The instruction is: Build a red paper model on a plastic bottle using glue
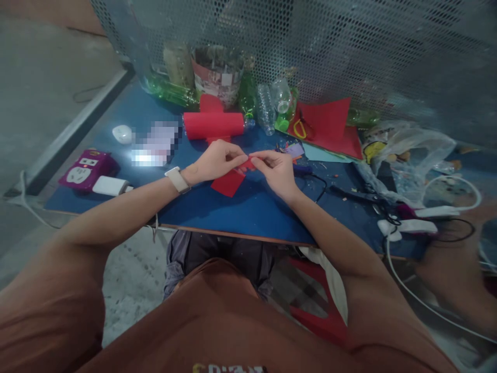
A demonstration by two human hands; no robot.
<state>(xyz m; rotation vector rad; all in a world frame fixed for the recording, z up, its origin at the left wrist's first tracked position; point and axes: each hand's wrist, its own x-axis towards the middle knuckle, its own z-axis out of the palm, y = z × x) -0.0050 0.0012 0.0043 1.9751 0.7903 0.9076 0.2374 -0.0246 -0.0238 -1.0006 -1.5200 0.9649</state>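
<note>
Both my hands meet over the middle of the blue table point(252, 212). My left hand point(217, 161), with a pale watch at the wrist, pinches one end of a small red paper piece point(248, 163). The other end is between the closed fingertips of my right hand point(279, 173). Just below my left fingers lies a flat red paper piece point(229, 183); whether it joins the held one I cannot tell. Beyond my hands rests a plastic bottle wrapped in red paper point(213, 125), lying on its side with red flaps sticking out.
Clear and green bottles point(266, 109) line the mesh panel point(330, 52). Red sheets point(326, 124) and yellow-handled scissors point(299, 129) lie back right, near a plastic bag point(407, 150). At left are a purple power socket point(87, 170), a white charger point(111, 185) and a blurred phone-like rectangle point(161, 142).
</note>
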